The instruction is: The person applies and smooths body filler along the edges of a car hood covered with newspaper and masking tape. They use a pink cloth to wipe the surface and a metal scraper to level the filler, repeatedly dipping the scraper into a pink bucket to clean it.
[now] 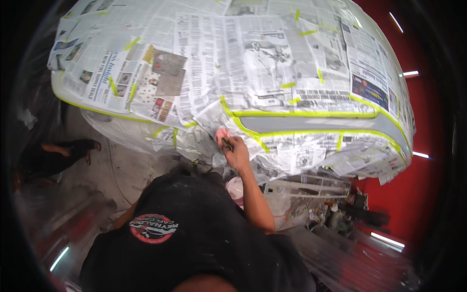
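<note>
My right hand (237,154) is raised in front of a vehicle body part covered in newspaper (204,63). Its fingers are closed on a small dark flat tool (225,143), mostly hidden by the fingers. Just beyond the fingertips lies a soft-looking pink patch (223,133), against the newspaper near the left end of a bare grey strip (306,124). Whether the pink is on the tool or on the paper I cannot tell. Yellow-green masking tape (301,115) borders the strip. Of my left arm only a sliver (125,217) shows beside my black shirt; the left hand is hidden.
Clear plastic sheeting (121,131) hangs under the paper at the left. Another person's dark-clothed part (58,152) is at far left. Below right are a pale metal frame (306,190) and cluttered items (335,219). A red wall (428,121) stands at the right.
</note>
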Motion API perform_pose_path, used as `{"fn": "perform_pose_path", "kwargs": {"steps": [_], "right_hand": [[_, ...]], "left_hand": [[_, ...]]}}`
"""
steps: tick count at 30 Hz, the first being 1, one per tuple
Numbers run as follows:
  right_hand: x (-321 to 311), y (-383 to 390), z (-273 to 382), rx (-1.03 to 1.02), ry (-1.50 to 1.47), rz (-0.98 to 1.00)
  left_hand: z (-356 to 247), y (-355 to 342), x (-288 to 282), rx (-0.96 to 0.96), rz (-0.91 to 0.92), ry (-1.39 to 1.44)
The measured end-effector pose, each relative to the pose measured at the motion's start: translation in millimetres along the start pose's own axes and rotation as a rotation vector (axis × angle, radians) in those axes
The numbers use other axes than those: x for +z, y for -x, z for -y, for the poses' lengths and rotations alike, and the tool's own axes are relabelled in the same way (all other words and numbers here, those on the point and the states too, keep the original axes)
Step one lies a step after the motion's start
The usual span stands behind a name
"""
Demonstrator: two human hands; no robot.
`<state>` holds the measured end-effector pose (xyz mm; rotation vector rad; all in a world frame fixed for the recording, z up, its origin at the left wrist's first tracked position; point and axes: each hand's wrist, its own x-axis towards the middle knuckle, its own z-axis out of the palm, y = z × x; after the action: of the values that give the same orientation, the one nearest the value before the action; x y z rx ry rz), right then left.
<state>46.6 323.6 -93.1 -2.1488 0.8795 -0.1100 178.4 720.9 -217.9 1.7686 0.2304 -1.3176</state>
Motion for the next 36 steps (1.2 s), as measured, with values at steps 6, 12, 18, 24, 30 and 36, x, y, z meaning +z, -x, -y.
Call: {"fn": "perform_pose_path", "kwargs": {"steps": [6,12,18,24,30,36], "right_hand": [[30,43,-51,0.039,-0.044,0.104],[7,46,-16,-0.115,0.268,0.696],[8,19,-62,-0.247,0.347,0.918],[-26,6,-5,-0.156,0.429,0.953],[-24,-4,-12,-0.103,0.423,0.942],[-36,22,-12,-0.161,0.342,0.994]], "left_hand": [[2,21,1,-0.131,0.181,-0.03],[-37,79,-20,-0.147,0.351,-0.093],[-154,160,1,0.599,-0.489,-0.056],[-225,235,16,1.093,-0.837,0.327],[-253,330,17,1.824,-0.706,0.28],[-305,436,90,2.339,-0.811,-0.19]]}}
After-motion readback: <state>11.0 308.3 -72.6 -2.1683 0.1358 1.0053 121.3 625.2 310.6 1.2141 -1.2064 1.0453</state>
